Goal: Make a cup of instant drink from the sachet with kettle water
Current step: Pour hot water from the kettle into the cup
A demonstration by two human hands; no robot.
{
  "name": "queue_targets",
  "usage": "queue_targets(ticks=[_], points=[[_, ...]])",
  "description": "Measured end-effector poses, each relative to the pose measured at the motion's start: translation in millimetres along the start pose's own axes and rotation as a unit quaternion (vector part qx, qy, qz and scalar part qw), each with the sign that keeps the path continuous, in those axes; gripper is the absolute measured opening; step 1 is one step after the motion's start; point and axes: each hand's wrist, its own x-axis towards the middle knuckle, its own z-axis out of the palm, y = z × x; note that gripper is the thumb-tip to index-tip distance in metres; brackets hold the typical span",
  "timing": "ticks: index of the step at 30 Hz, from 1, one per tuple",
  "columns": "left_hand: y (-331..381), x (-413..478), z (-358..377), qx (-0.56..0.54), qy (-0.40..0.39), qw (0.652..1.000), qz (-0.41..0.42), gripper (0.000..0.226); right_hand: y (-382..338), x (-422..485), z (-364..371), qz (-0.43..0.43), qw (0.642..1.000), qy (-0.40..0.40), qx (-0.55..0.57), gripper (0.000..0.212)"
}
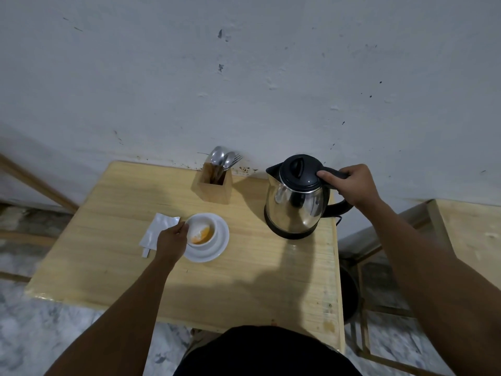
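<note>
A light wooden table (244,280) stands against a scuffed white wall (244,77). On its right side, toward the far edge, sits a steel kettle (294,202) with a black lid and black base. The right hand (349,187) is closed around the kettle's black handle, thumb lying along the top near the lid; the kettle stands upright, and whether it is resting on the table or just lifted is hard to tell from this angle.

Left of the kettle and nearer, a white cup (202,230) stands on a white saucer (217,248). Inside the cup lies a pale mound of powder with orange liquid or wetted powder beside it. The left hand (172,241) is at the cup's left rim, its fingers curled against the rim as if steadying it.

Just left of the cup, partly under the left hand, a torn-open silver sachet (156,230) lies flat on the table, with a small torn strip (145,252) near its near corner.

At the far edge, between cup and kettle, a square wooden holder (214,189) carries spoons and a fork (225,158), handles down.
</note>
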Motion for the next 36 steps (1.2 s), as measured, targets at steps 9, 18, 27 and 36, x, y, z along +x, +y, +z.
queue_targets(ticks=[9, 18, 27, 36], points=[[-1.3, 2.0, -3.2, 0.034, -0.023, 0.999, 0.015, 0.041, -51.8, -6.0, 3.2, -0.038, 0.999, -0.002, -0.03, 0.077], [-14.3, 10.7, -15.9, -0.032, -0.115, 0.993, 0.027, 0.034, -136.1, -22.7, 34.0, -0.043, 0.987, -0.077, -0.138, 0.078], [-22.2, 21.7, -23.9, -0.03, -0.162, 0.985, 0.061, 0.037, -179.6, -37.5, 69.9, -0.039, 0.954, -0.134, -0.265, 0.071], [-25.3, 24.5, -25.9, -0.026, -0.175, 0.98, 0.094, 0.04, -200.0, -42.4, 106.7, -0.061, 0.902, -0.177, -0.39, 0.076]])
